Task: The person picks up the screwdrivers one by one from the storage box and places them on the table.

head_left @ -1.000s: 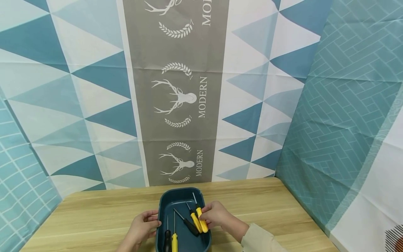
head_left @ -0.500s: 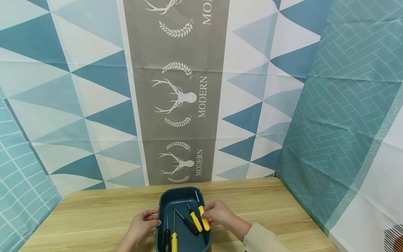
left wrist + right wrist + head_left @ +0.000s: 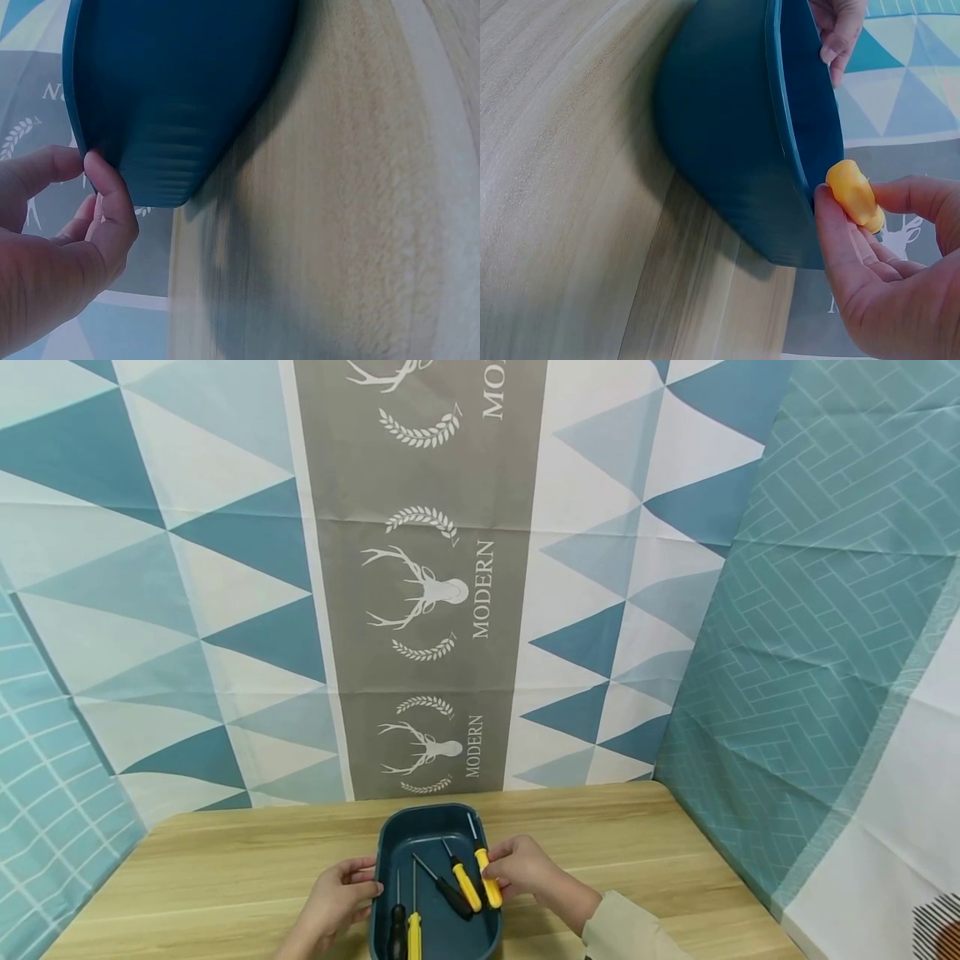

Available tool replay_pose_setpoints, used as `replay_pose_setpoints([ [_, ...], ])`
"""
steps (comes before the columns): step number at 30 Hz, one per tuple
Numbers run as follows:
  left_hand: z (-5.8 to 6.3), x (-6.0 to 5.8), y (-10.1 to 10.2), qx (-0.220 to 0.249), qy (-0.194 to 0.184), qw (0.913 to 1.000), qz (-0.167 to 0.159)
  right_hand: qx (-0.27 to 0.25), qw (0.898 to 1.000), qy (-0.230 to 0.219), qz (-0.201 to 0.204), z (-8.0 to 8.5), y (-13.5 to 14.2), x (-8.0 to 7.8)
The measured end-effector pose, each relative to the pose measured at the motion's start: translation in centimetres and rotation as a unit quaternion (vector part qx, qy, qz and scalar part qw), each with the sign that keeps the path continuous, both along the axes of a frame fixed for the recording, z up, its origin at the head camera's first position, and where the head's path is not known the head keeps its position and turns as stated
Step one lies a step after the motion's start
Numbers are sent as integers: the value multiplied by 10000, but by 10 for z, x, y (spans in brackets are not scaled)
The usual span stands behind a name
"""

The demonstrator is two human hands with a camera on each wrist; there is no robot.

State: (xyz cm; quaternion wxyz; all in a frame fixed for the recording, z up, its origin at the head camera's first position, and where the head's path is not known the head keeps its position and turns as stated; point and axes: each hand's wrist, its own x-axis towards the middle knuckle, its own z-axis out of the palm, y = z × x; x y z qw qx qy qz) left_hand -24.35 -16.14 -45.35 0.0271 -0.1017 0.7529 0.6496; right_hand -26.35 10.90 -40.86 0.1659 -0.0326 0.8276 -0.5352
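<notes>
Slightly up and to the right goes the held screwdriver [image 3: 493, 896] compared with a second ago, its tip higher towards the far right corner and its yellow handle a touch further from its neighbour, with the right hand [image 3: 519, 867] edging along the same way. That hand has the handle pinched between thumb and fingertips, right up at the right-hand rim of the dark blue bin [image 3: 420, 813]; the right wrist view catches the handle's yellow end showing just above the edge, though whether the fingers touch the rim there is hard to tell. Over on the other side, the left hand [image 3: 341, 893] is at the same spot as a second ago, thumb and fingers pinching the left rim, and the left wrist view shows the bin's outer wall beyond the fingertips. Inside the bin, just left of the held one, lies a second yellow screwdriver [image 3: 465, 887], tilted; next to that, a slanting black-handled screwdriver [image 3: 454, 902]; and near the left wall, side by side and lengthwise, a dark-handled screwdriver [image 3: 398, 933] and a long-shafted yellow screwdriver [image 3: 415, 935]. All of it sits on a wood-grain table [image 3: 225, 860], and behind rises a patterned cloth [image 3: 420, 660] with deer heads, triangles and the word MODERN.
</notes>
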Motion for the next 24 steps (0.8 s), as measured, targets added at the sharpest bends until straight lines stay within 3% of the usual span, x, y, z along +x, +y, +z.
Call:
replay_pose_setpoints([
  [24, 2, 0, 0, 29, -38, 10000, -44, -158, 9997, 196, 19, -2, 19, -3],
])
